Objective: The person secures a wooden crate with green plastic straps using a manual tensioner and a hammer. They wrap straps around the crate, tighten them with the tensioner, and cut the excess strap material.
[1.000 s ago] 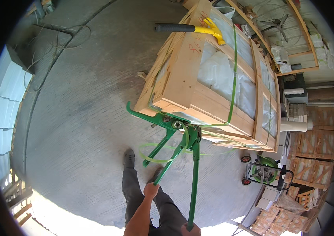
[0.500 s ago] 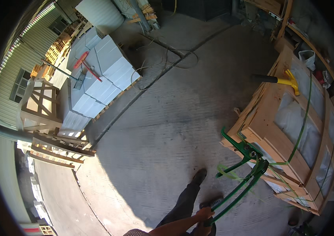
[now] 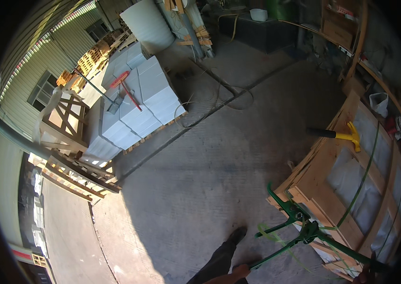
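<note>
A green long-handled strapping tool [image 3: 310, 230] rests at the near corner of a wooden crate [image 3: 324, 163], with its two long handles spread wide apart. My left hand [image 3: 241, 271] grips the end of the left handle. Low on the right, my right hand [image 3: 365, 274] is closed on the other handle, partly lost in shadow at the rim. A loose green strap [image 3: 272, 232] curls beside the tool's head, and a taut green strap [image 3: 364, 175] runs over the crate's top. On the crate's top lies a claw hammer [image 3: 348, 136] with a yellow head and black grip.
White blocks [image 3: 139, 116] are stacked on a pallet at the left, with a red-handled tool [image 3: 129, 90] on top. A thin hose [image 3: 214, 106] lies looped on the floor. Wooden frames [image 3: 63, 123] stand at far left. Shelving [image 3: 389, 90] lines the right side.
The tool's handles have swung from close together to wide apart. My right hand has moved right with its handle, away from my left hand. The view has shifted, too.
</note>
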Available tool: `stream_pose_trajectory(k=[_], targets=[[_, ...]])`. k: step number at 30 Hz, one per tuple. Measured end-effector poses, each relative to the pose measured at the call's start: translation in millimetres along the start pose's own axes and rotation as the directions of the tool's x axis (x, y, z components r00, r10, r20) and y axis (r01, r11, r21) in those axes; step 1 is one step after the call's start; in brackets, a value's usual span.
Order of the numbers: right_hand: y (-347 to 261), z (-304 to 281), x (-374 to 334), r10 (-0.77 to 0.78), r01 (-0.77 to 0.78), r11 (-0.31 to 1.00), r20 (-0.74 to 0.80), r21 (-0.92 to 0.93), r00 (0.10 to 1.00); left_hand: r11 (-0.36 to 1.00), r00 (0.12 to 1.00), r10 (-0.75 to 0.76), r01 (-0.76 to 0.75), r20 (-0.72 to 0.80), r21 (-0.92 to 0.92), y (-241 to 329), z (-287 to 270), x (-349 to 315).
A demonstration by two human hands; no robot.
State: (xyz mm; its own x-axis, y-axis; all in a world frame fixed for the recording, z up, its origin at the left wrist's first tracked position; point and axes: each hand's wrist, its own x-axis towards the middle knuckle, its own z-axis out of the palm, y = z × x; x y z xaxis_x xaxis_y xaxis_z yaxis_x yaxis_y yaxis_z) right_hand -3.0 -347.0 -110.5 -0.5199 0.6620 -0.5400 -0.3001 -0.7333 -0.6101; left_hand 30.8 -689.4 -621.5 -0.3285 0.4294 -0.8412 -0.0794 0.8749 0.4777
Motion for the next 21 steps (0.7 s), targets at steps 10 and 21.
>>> stream_pose_trajectory(k=[10, 21], targets=[[-1, 3, 194, -0.497, 0.426, 0.207, 0.280, -0.881, 0.821, 0.988, 0.986, 0.093, -0.109, 0.139, 0.112, -10, -31, 8], [74, 77, 7, -0.613, 0.579, 0.689, 0.077, -0.435, 0.787, 0.995, 0.882, 0.083, -0.100, 0.464, 0.013, -74, 4, -39]])
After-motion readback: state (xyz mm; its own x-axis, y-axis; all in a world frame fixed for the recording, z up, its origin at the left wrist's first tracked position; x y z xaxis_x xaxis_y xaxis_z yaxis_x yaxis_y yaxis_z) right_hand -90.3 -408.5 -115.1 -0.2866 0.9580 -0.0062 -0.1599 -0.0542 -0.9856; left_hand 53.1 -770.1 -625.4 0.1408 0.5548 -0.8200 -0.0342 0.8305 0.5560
